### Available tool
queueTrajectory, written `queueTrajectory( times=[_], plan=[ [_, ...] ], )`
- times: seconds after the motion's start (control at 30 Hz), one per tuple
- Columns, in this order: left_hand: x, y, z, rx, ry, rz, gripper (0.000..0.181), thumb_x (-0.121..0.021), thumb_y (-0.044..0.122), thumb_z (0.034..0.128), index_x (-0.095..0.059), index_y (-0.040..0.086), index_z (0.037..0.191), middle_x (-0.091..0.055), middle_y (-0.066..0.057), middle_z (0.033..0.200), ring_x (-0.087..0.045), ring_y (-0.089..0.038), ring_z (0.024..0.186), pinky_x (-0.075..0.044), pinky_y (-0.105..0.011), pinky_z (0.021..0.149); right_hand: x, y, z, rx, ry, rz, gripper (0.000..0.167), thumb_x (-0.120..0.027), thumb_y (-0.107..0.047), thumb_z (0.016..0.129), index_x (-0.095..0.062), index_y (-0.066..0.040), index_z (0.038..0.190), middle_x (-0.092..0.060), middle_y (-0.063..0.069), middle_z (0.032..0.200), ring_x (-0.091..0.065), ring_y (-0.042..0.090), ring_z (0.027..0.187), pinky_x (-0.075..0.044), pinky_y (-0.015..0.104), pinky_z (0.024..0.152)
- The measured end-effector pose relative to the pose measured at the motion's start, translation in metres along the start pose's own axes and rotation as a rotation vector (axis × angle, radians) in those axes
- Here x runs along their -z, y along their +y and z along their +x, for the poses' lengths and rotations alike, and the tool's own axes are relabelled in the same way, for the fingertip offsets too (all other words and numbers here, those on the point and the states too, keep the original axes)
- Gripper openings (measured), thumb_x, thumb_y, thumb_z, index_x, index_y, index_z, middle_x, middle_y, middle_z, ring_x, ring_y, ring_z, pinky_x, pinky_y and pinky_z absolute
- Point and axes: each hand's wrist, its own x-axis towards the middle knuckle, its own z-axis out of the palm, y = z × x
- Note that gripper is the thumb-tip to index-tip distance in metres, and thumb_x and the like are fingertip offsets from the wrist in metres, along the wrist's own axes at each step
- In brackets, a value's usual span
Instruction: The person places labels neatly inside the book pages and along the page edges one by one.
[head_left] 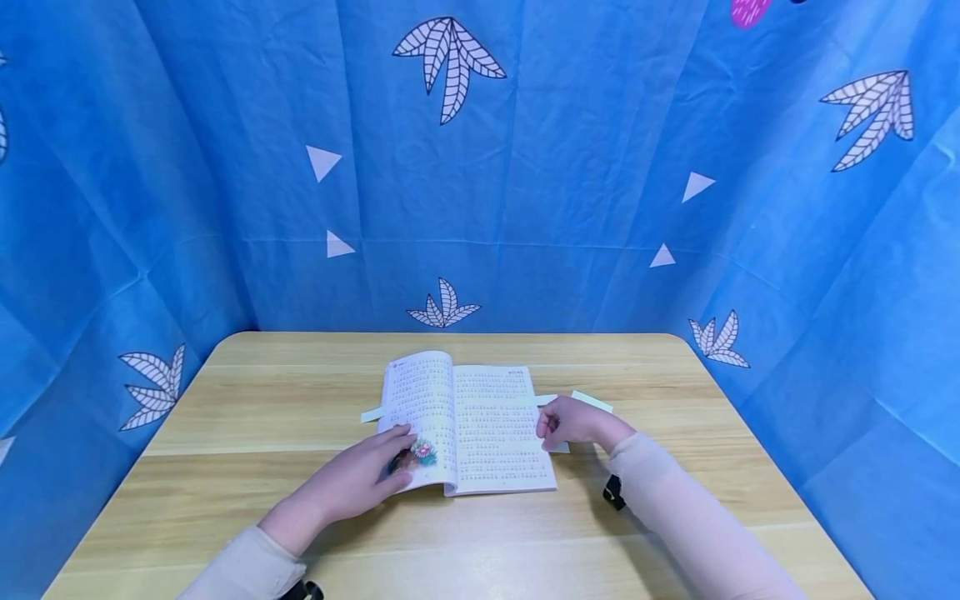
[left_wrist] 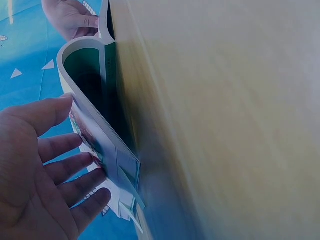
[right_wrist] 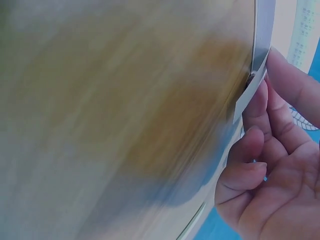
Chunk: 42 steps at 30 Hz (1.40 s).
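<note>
Tabletop point(head_left: 487, 554) beneath, hands point(head_left: 352, 482) point(head_left: 576, 419) touch an open book point(head_left: 495, 433) and paper strip point(right_wrist: 248, 96).

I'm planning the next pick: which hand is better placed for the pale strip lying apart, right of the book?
Probably the right hand: it is at the book's right edge, close to the pale strip, though it seems occupied there. The left hand touches the left page, across the book.
</note>
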Motion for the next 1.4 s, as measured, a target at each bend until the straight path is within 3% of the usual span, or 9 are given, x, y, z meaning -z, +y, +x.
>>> queueTrajectory(
  times=[0.73,1.4],
  plan=[
    [-0.002,-0.002,0.001,0.0,0.0,0.015,0.058,-0.064,0.037,0.0986,-0.051,0.006,0.146,-0.041,-0.012,0.156,-0.037,-0.032,0.144,-0.035,-0.05,0.115,0.004,0.002,-0.01,0.042,-0.031,0.022,0.011,-0.074,0.003,0.086,-0.068,0.0,0.095,-0.062,0.004,0.084,-0.053,0.014,0.075,-0.045,0.025,0.067],
    [-0.003,-0.003,0.002,0.03,0.0,0.027,0.059,-0.063,0.04,0.0986,-0.051,0.009,0.147,-0.041,-0.009,0.157,-0.037,-0.03,0.144,-0.035,-0.049,0.115,0.005,-0.004,-0.023,0.041,0.069,-0.035,0.005,-0.074,-0.004,0.089,-0.069,-0.006,0.091,-0.064,0.001,0.085,-0.056,0.015,0.08,-0.049,0.031,0.072]
  ],
)
